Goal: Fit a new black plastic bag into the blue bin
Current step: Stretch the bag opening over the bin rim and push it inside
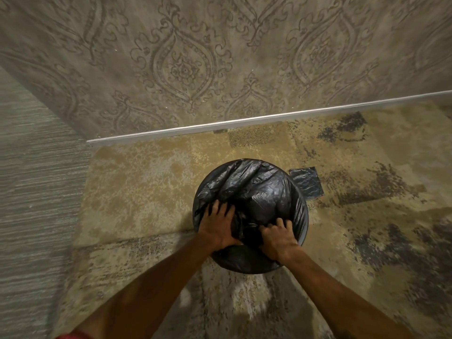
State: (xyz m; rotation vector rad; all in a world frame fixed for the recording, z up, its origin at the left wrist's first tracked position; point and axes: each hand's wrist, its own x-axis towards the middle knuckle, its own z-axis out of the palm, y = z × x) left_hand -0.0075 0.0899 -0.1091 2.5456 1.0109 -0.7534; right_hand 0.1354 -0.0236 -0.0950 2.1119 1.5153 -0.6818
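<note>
A round bin stands on the carpet just below me, wholly covered by a crinkled black plastic bag (pixel 254 187) that is draped over its rim; none of the bin's blue shows. My left hand (pixel 219 225) lies on the bag at the near left, fingers spread and pressing into the plastic. My right hand (pixel 277 237) is at the near right, its fingers curled into folds of the bag. The middle of the bag bulges upward.
A folded black plastic bag (pixel 307 182) lies flat on the patterned beige carpet (pixel 137 187) just right of the bin. A wallpapered wall with a white skirting strip (pixel 244 123) runs behind; another wall stands at the left.
</note>
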